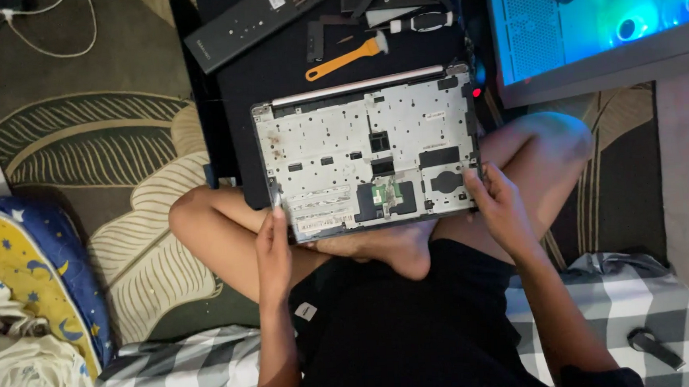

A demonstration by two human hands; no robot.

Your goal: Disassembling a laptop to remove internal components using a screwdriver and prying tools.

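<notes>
Your left hand [273, 250] pinches the open laptop shell [370, 156] corner | right hand [498, 208] grips its other side | it lies sideways between both

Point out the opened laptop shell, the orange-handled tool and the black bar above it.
opened laptop shell [333, 142]: head view, on its bare silver inner plate.
orange-handled tool [342, 60]: head view, mid-handle.
black bar [242, 24]: head view, on its flat top.
</notes>
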